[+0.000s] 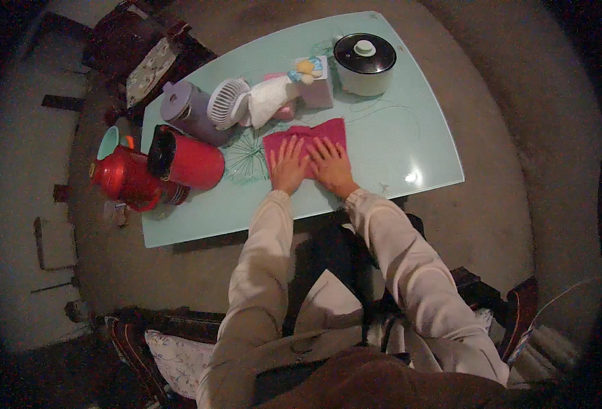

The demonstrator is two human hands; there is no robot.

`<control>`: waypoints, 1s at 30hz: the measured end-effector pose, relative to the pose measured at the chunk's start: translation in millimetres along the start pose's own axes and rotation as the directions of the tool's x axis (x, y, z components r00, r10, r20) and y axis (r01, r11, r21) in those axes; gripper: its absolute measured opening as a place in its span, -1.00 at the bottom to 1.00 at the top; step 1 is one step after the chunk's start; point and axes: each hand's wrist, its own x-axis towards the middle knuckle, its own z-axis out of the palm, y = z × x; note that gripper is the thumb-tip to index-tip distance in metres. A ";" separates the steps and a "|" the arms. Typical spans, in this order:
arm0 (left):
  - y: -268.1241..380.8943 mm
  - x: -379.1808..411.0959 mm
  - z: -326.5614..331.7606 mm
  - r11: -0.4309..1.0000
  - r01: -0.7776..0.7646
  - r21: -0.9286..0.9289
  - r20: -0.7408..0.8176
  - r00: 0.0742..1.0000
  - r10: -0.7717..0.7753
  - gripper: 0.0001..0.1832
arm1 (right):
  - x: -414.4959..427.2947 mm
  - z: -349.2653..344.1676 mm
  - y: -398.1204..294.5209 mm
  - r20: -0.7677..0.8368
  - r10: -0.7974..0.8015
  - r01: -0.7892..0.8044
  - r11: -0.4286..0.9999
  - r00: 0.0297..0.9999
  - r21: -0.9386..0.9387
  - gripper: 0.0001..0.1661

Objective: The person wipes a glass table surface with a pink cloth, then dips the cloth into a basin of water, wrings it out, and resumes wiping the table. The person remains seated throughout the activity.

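A dark pink cloth (306, 134) lies spread on the glass tabletop (260, 204), with creases near its far edge. Flat on its left part rests my left hand (289, 164), fingers apart. My right hand (331, 166) presses on the right part, its fingers also spread. The two hands are side by side, thumbs close together. Neither hand grips the cloth; both lie on top of it. Cream sleeves reach to both wrists.
Behind the cloth stand a small white fan (228, 104), a purple lidded container (191, 110), a white towel-like item (272, 99) and a box (317, 89). A pot with a glass lid (364, 64) is far right; a red bin (193, 162) and red thermos jug (127, 176) stand left.
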 end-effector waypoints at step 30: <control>13.6 23.7 1.3 0.980 -0.160 -0.114 -0.053 0.986 0.155 -0.36 | -4.3 -12.6 47.2 0.101 -0.034 0.045 0.994 0.994 -0.100 -0.33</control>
